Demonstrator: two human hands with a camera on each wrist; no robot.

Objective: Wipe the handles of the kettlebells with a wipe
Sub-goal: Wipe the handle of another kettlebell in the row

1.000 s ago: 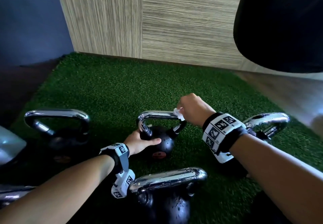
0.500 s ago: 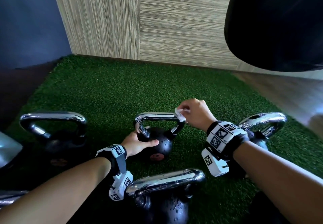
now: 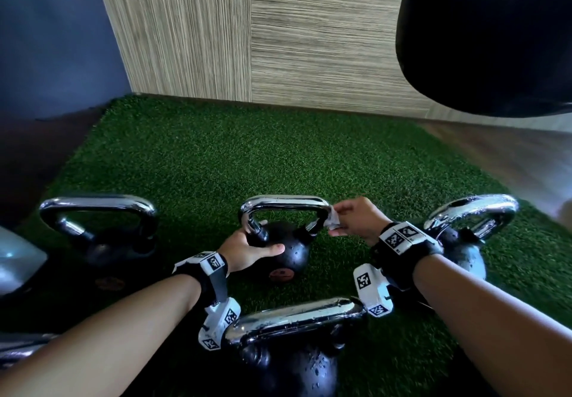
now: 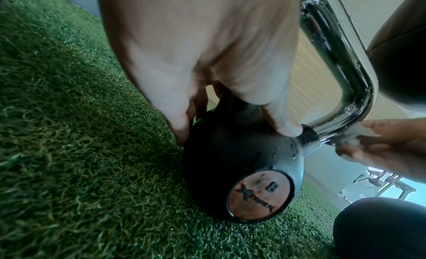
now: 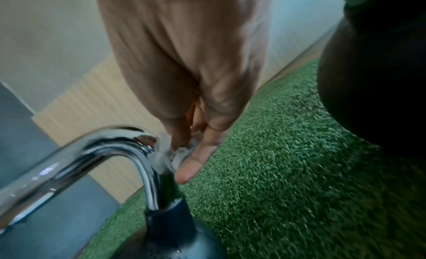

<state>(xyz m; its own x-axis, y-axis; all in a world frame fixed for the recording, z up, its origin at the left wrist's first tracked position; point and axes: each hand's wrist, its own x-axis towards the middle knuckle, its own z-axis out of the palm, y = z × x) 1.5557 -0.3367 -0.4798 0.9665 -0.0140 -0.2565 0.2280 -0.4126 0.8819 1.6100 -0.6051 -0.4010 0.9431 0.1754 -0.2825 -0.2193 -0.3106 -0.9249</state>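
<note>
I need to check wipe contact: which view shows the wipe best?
Right wrist: the wipe sits close up, pinched by the right hand against the handle's bend. The head view shows it small; the left wrist view catches it at the frame edge.

Wipe (image 3: 331, 222): mostly buried between my right hand's (image 3: 359, 219) fingers and the handle (image 3: 286, 204); its size and folds I could not tell.
My left hand (image 3: 244, 249): fingertips were tucked behind the kettlebell (image 3: 286, 249).
Label (image 4: 260, 195): the small lettering was too blurred to read.
Near kettlebell (image 3: 294, 362): its lower body was cut by the bottom edge.
Dark round shape (image 3: 489, 37): cut off at the upper right corner; I could not tell what it was.
Pale object (image 3: 15, 260): cut by the left edge, unidentifiable.
</note>
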